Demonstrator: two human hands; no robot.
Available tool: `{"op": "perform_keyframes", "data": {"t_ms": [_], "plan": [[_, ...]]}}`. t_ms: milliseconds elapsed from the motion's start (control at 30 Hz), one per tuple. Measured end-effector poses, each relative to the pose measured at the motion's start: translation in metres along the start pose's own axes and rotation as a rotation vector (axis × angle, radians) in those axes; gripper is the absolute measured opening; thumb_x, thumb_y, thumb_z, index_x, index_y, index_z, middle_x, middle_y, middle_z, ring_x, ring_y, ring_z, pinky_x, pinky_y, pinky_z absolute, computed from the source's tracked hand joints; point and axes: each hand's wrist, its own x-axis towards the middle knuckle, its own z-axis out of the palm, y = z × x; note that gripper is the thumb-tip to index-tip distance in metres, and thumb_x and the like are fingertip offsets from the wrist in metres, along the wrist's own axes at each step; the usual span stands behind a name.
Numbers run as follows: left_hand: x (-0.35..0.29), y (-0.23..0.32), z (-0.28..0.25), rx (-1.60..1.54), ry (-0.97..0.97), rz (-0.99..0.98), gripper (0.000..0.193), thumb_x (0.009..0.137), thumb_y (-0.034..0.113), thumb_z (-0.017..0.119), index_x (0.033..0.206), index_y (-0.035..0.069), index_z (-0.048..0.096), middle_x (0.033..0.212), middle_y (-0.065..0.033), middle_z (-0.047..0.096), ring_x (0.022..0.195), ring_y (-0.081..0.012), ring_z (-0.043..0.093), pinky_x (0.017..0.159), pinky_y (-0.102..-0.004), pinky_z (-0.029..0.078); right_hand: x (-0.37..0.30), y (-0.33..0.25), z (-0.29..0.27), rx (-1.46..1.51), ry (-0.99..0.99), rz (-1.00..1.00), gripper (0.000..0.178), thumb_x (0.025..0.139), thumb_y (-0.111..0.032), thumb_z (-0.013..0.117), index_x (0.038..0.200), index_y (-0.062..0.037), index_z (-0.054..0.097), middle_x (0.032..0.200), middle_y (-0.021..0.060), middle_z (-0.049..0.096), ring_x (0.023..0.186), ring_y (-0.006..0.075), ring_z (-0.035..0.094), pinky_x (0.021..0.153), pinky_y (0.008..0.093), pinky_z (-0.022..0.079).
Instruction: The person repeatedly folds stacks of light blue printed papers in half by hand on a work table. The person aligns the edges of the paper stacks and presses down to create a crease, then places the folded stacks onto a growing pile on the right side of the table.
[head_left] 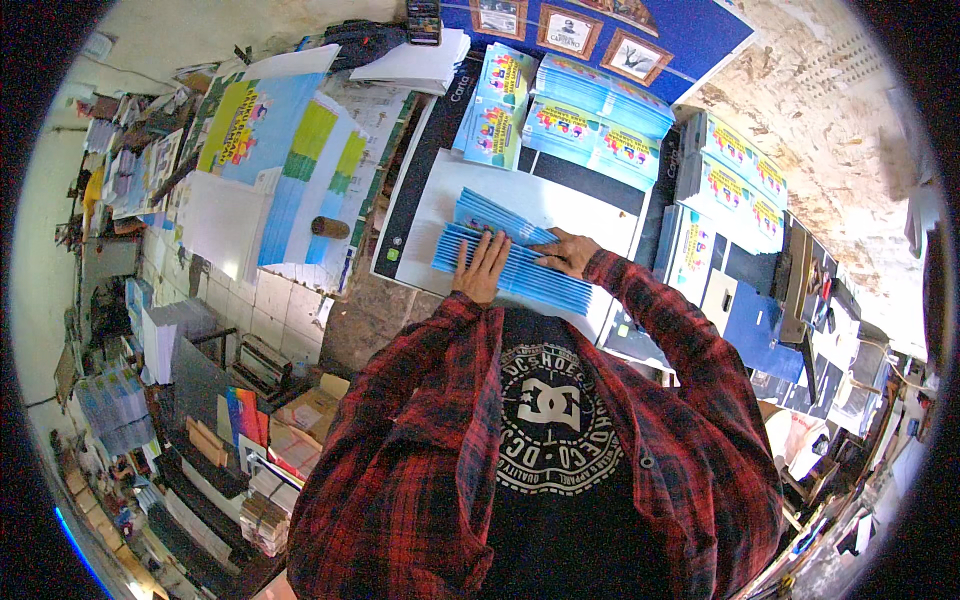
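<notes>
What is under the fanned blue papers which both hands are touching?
A white work surface shows around the fanned blue papers, below the left hand and right hand. Directly under the papers it is covered, so anything hidden there cannot be seen.

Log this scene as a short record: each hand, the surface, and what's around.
Left hand: fingers spread across fanned blue sheets
Right hand: on the same sheets, farther right; grip unclear
Surface: white, under the sheets
Beyond: stacks of colourful printed sheets
Far left: brown cylinder among layered papers
Back: framed pictures on a blue panel
</notes>
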Motion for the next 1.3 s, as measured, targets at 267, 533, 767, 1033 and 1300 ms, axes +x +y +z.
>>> {"op": "perform_keyframes", "data": {"t_ms": [267,533,767,1033,1300], "plan": [[0.0,0.002,-0.006,-0.055,-0.084,-0.032,0.057,0.087,0.01,0.046,0.143,0.013,0.035,0.153,-0.0033,0.026,0.139,-0.0238,0.027,0.113,-0.0515,0.016,0.001,0.0,0.002,-0.068,0.048,0.001,0.036,0.093,-0.035,0.046,0.119,-0.013,0.057,0.133,0.0233,0.044,0.091,0.0396,0.063,0.078,0.0461,0.054],[-0.001,0.004,-0.002,0.016,0.013,-0.03,0.053,0.087,0.014,0.048,0.139,0.013,0.041,0.15,-0.0036,0.032,0.136,-0.0231,0.033,0.112,-0.0491,0.019,-0.002,-0.012,-0.007,-0.158,0.101,-0.133,0.051,0.09,-0.046,0.052,0.12,-0.0056,0.057,0.13,0.0235,0.044,0.096,0.0379,0.061,0.081,0.0428,0.053],[-0.001,0.003,-0.004,-0.029,0.011,-0.023,0.054,0.086,0.013,0.048,0.139,0.013,0.041,0.149,-0.0032,0.034,0.134,-0.0232,0.035,0.112,-0.0485,0.02,-0.004,-0.018,-0.008,-0.126,0.063,-0.038,0.062,0.085,-0.059,0.054,0.121,-0.0081,0.058,0.131,0.023,0.045,0.105,0.0396,0.057,0.087,0.0439,0.05],[0.001,-0.002,0.005,0.161,0.037,0.05,0.081,0.068,0.022,0.069,0.141,0.014,0.038,0.15,-0.0044,0.033,0.137,-0.0236,0.031,0.113,-0.0493,0.018,-0.002,-0.003,-0.001,-0.113,0.084,-0.047,0.055,0.087,-0.047,0.053,0.13,-0.0126,0.048,0.122,0.0228,0.05,0.098,0.0409,0.06,0.081,0.0468,0.052],[-0.006,-0.007,0.009,0.033,-0.185,0.004,0.073,0.054,0.023,0.079,0.122,0.013,0.053,0.128,-0.0048,0.051,0.122,-0.0224,0.045,0.105,-0.0483,0.026,0.016,-0.033,-0.004,-0.092,0.159,0.34,0.041,0.087,-0.03,0.057,0.117,-0.0072,0.043,0.106,0.0166,0.061,0.089,0.0386,0.063,0.074,0.049,0.052]]}}
